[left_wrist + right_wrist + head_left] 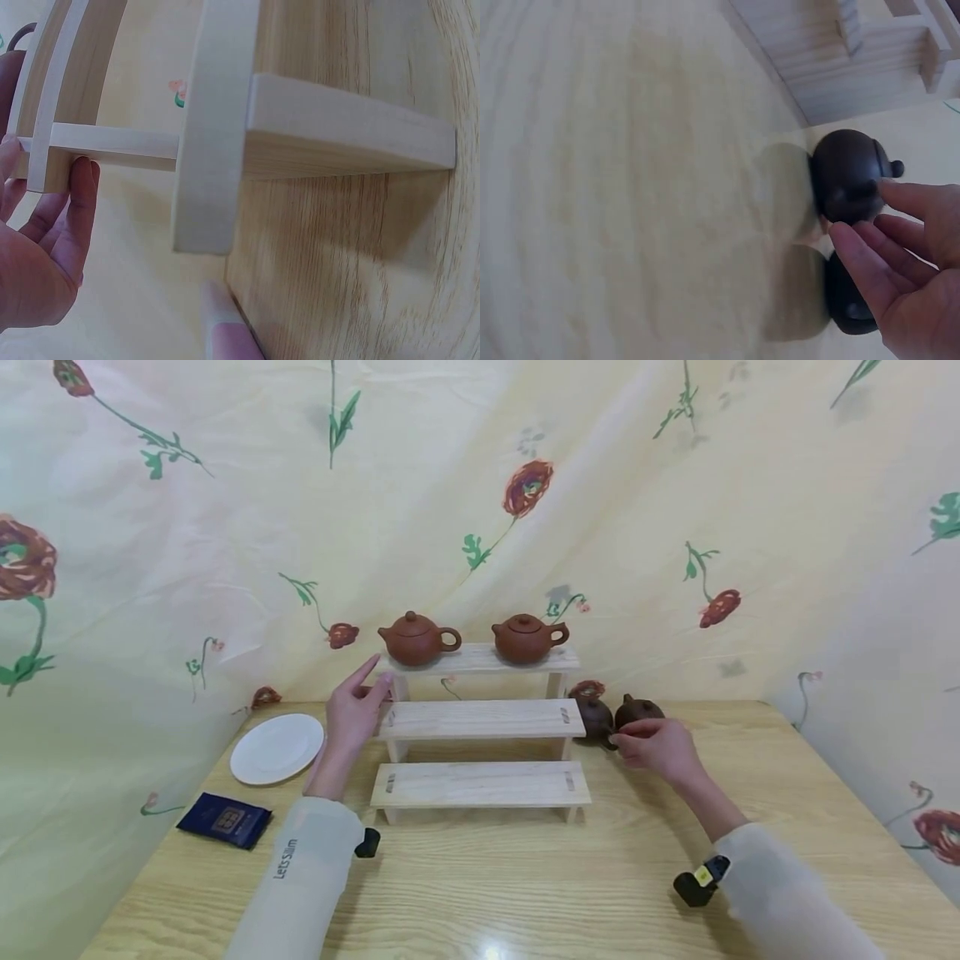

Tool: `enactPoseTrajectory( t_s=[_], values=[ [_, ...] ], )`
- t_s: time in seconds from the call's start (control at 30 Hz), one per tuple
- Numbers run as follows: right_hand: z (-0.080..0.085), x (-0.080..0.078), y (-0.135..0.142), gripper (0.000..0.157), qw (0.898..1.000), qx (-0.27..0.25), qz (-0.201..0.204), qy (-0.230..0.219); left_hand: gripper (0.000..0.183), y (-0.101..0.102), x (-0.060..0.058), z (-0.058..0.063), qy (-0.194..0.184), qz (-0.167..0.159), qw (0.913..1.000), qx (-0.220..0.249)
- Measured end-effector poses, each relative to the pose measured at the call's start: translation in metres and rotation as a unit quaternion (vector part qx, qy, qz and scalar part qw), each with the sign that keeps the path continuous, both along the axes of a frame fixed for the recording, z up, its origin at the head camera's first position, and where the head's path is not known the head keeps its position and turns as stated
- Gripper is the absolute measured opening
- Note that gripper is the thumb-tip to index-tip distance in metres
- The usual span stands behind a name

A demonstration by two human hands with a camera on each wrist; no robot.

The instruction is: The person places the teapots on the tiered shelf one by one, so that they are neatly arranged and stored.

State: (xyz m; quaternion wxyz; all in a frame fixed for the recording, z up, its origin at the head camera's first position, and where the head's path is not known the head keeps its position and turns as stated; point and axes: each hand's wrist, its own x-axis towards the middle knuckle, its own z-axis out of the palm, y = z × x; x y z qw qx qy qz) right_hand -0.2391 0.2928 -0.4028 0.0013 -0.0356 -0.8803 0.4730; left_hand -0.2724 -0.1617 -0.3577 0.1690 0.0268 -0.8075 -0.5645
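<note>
My left hand (354, 710) is at the upper left end of a pale wooden three-step stand (480, 718). The left wrist view shows its thumb and fingers on opposite sides of the top step's end. On the top step sit two reddish-brown clay teapots, a left one (414, 640) and a right one (523, 639). My right hand (660, 748) reaches to a dark brown teapot (847, 176) on the table; thumb and forefinger stand apart by its handle, the thumb tip touching the pot. Beside it is a second dark teapot (637, 709), partly hidden by the hand.
At the left of the wooden table (480, 877) lie a white plate (277, 748) and a dark blue packet (225, 820). A flowered cloth (420, 510) hangs behind the table. The dark teapots stand close to the stand's right side, near the table's back edge.
</note>
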Motion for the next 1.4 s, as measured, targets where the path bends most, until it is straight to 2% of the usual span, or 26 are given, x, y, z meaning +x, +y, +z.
enactPoseTrajectory(
  t_s=[0.17,0.33,0.9,1.17,1.4],
  values=[
    [-0.008,0.0,-0.008,0.036,0.999,0.043,-0.005,0.018,0.053,-0.002,0.0,-0.001,-0.009,-0.004,1.0,-0.001],
    [-0.013,-0.001,-0.013,0.033,0.999,0.036,-0.017,0.036,0.054,-0.002,0.001,0.0,-0.012,-0.003,0.9999,-0.008],
    [-0.019,-0.004,-0.016,0.028,0.997,0.036,-0.039,0.047,0.053,-0.003,-0.001,-0.002,-0.005,-0.007,1.0,-0.001],
    [-0.02,-0.002,-0.015,0.027,0.997,0.022,-0.057,0.048,0.052,-0.001,-0.001,-0.001,-0.002,-0.006,1.0,-0.004],
    [-0.014,0.005,-0.011,0.028,0.998,0.025,-0.049,0.043,0.054,-0.002,0.0,-0.001,-0.008,-0.007,0.9999,-0.006]
  ],
)
